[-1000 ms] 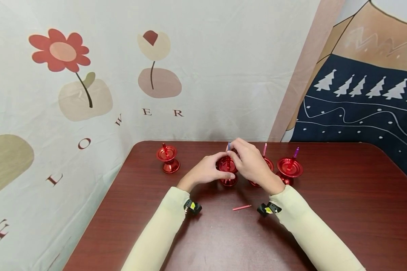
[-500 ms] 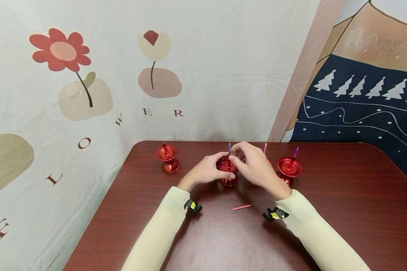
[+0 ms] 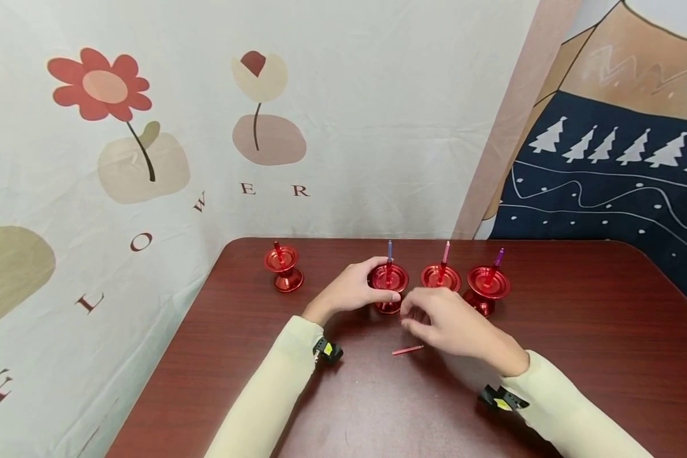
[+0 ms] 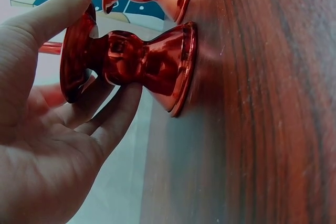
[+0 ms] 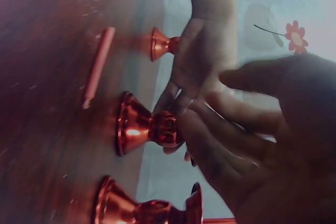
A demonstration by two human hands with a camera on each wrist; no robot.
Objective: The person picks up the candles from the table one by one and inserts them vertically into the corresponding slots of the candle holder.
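My left hand [image 3: 352,287] grips a red metal candle holder [image 3: 399,280] by its dish and waist; in the left wrist view its thumb lies on the dish rim. Upright in that holder stands a thin blue candle [image 3: 390,250]. My right hand [image 3: 455,323], fingers loosely curled, holds nothing and hovers just right of the holder. Below it a pink candle [image 3: 408,350] lies flat on the table; the right wrist view shows this loose candle [image 5: 98,67] too.
To the right stand two more red holders, one with a light pink candle [image 3: 446,252], the other with a purple candle [image 3: 499,257]. A further red holder [image 3: 288,278] at the left has no coloured candle showing. Behind the brown table [image 3: 578,331] hangs a printed cloth [image 3: 366,127].
My right hand has let go of the blue candle and come down toward me and to the right. The left hand stays round the holder, which has shifted very slightly right.
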